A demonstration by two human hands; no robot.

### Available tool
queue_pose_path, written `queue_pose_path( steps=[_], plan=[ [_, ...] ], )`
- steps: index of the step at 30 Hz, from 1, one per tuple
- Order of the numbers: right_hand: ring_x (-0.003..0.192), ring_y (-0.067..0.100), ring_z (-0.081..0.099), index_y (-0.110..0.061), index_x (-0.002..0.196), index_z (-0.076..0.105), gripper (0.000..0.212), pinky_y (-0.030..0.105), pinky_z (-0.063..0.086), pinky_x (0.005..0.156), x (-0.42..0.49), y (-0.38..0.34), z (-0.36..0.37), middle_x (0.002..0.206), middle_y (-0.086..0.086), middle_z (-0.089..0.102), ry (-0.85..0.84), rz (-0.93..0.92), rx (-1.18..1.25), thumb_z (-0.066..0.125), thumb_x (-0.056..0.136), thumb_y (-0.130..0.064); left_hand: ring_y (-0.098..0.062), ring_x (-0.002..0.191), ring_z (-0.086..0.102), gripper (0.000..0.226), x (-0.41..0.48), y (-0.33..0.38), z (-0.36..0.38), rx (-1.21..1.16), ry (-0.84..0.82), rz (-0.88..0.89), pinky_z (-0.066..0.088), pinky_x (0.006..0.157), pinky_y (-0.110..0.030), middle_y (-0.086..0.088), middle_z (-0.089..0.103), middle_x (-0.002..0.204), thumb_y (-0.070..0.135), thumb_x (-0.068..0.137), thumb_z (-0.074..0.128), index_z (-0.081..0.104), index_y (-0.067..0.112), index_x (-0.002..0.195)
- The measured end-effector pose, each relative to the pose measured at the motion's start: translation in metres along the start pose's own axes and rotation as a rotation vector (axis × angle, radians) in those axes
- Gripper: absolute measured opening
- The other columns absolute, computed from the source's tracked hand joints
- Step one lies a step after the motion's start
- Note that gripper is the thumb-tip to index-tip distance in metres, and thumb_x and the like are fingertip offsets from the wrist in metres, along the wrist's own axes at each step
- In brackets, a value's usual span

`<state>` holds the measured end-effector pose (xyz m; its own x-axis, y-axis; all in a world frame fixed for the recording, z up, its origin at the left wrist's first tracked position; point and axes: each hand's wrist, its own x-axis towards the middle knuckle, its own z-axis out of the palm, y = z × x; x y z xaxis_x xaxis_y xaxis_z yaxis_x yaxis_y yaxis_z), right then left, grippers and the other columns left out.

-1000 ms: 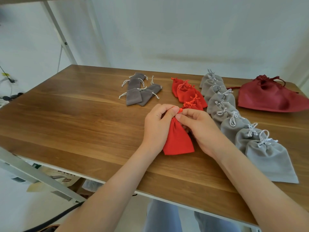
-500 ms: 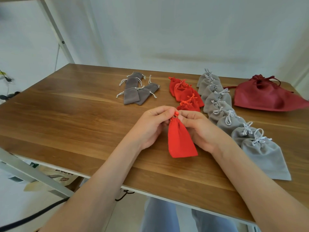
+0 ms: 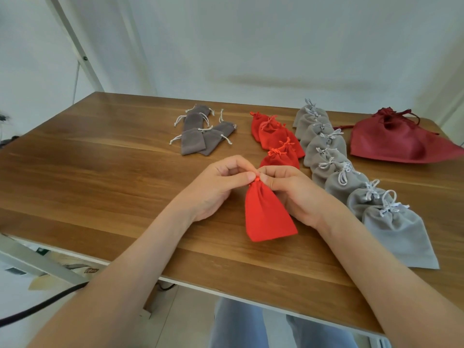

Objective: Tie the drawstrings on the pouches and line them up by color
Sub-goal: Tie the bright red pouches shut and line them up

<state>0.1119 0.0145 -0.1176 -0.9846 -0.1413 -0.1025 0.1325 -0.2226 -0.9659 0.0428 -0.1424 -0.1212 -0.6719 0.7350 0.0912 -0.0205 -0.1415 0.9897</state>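
Note:
A red pouch (image 3: pixel 267 214) lies on the wooden table (image 3: pixel 100 177) in front of me, its neck gathered. My left hand (image 3: pixel 218 182) and my right hand (image 3: pixel 291 189) both pinch the red drawstring at that neck, fingertips nearly touching. Behind them runs a row of tied red pouches (image 3: pixel 276 139). To the right, a long row of light grey pouches (image 3: pixel 351 179) with tied white strings reaches toward me. A loose pile of dark grey pouches (image 3: pixel 200 134) with untied strings lies at the back left.
A large dark red drawstring bag (image 3: pixel 399 139) sits at the back right corner. The table's front edge (image 3: pixel 226 290) is close to my body. A white frame leg (image 3: pixel 72 43) slants up at the left, with a black cable (image 3: pixel 45 302) below the table.
The red pouch has been drawn a little nearer and its neck pulled tighter. Both hands stay pinched at the drawstring.

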Motion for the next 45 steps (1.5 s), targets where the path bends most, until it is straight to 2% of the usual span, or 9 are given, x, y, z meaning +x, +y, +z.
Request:
queue_pose_path(
  steps=[7, 10, 16, 19, 21, 25, 30, 35, 45],
  plan=[
    [0.064, 0.015, 0.044, -0.01, 0.081, 0.06, 0.008, 0.026, 0.036, 0.061, 0.005, 0.004, -0.003, 0.072, 0.007, 0.05, 0.051, 0.015, -0.112, 0.057, 0.087, -0.015, -0.015, 0.081, 0.054, 0.016, 0.001, -0.002, -0.005, 0.174, -0.001, 0.018, 0.043, 0.08, -0.026, 0.002, 0.065, 0.08, 0.011, 0.082, 0.063, 0.067, 0.025, 0.077],
    [0.063, 0.018, 0.042, -0.013, 0.078, 0.058, 0.018, 0.028, 0.031, 0.059, 0.006, 0.005, -0.002, 0.071, 0.009, 0.05, 0.114, 0.0, -0.267, 0.052, 0.095, -0.01, -0.016, 0.078, 0.052, 0.016, -0.002, -0.004, -0.009, 0.341, 0.032, 0.039, 0.043, 0.078, -0.031, 0.001, 0.062, 0.079, 0.013, 0.083, 0.065, 0.062, 0.026, 0.075],
    [0.055, 0.004, 0.043, -0.016, 0.075, 0.057, 0.022, 0.021, 0.034, 0.058, 0.008, 0.006, 0.011, 0.063, -0.004, 0.052, 0.243, -0.045, -0.517, 0.052, 0.095, -0.008, -0.004, 0.068, 0.05, 0.013, -0.007, -0.004, -0.004, 0.782, 0.137, 0.104, 0.039, 0.063, -0.014, 0.004, 0.058, 0.079, 0.013, 0.086, 0.063, 0.055, 0.023, 0.084],
    [0.051, 0.001, 0.044, -0.02, 0.073, 0.058, 0.023, 0.024, 0.034, 0.06, 0.011, 0.009, 0.012, 0.06, -0.008, 0.054, 0.299, -0.071, -0.593, 0.054, 0.094, -0.01, -0.001, 0.072, 0.044, 0.013, -0.005, -0.01, -0.001, 0.983, 0.169, 0.195, 0.032, 0.066, -0.012, 0.012, 0.047, 0.075, 0.009, 0.086, 0.06, 0.053, 0.017, 0.092],
    [0.051, -0.001, 0.045, -0.018, 0.074, 0.058, 0.022, 0.022, 0.035, 0.06, 0.011, 0.01, 0.011, 0.06, -0.007, 0.054, 0.312, -0.08, -0.581, 0.053, 0.093, -0.009, -0.008, 0.076, 0.045, 0.005, -0.003, -0.016, 0.001, 1.102, 0.2, 0.299, 0.029, 0.071, -0.021, 0.015, 0.047, 0.076, 0.011, 0.087, 0.057, 0.057, 0.011, 0.092],
    [0.047, -0.003, 0.045, -0.014, 0.075, 0.056, 0.021, 0.01, 0.036, 0.051, 0.009, 0.009, 0.013, 0.058, -0.005, 0.053, 0.324, -0.076, -0.507, 0.051, 0.095, -0.006, -0.028, 0.069, 0.057, 0.022, 0.0, -0.027, -0.001, 1.355, 0.288, 0.498, 0.031, 0.069, -0.031, -0.004, 0.061, 0.073, 0.023, 0.085, 0.045, 0.061, 0.008, 0.082],
    [0.044, 0.004, 0.041, -0.011, 0.069, 0.049, 0.032, 0.011, 0.031, 0.042, 0.007, 0.01, 0.012, 0.053, -0.003, 0.05, 0.361, -0.103, -0.328, 0.044, 0.099, -0.02, -0.025, 0.072, 0.047, 0.019, -0.003, -0.021, 0.005, 1.501, 0.372, 0.658, 0.033, 0.068, -0.035, -0.006, 0.053, 0.07, 0.021, 0.089, 0.047, 0.055, 0.01, 0.077],
    [0.044, 0.004, 0.039, -0.015, 0.086, 0.061, 0.022, 0.013, 0.029, 0.039, 0.007, 0.006, 0.013, 0.052, -0.003, 0.048, 0.288, -0.061, -0.343, 0.044, 0.1, -0.011, -0.022, 0.073, 0.037, 0.014, -0.005, -0.017, 0.008, 1.583, 0.428, 0.778, 0.029, 0.066, -0.035, -0.007, 0.049, 0.07, 0.016, 0.089, 0.053, 0.053, 0.01, 0.077],
    [0.038, 0.005, 0.038, -0.008, 0.086, 0.056, 0.01, 0.015, 0.023, 0.036, 0.003, 0.001, 0.008, 0.048, 0.0, 0.053, 0.209, -0.08, -0.184, 0.051, 0.094, -0.005, -0.021, 0.071, 0.035, 0.015, -0.005, -0.017, 0.009, 1.586, 0.403, 0.812, 0.027, 0.065, -0.033, -0.007, 0.047, 0.07, 0.007, 0.086, 0.059, 0.049, 0.012, 0.077]
  ],
)
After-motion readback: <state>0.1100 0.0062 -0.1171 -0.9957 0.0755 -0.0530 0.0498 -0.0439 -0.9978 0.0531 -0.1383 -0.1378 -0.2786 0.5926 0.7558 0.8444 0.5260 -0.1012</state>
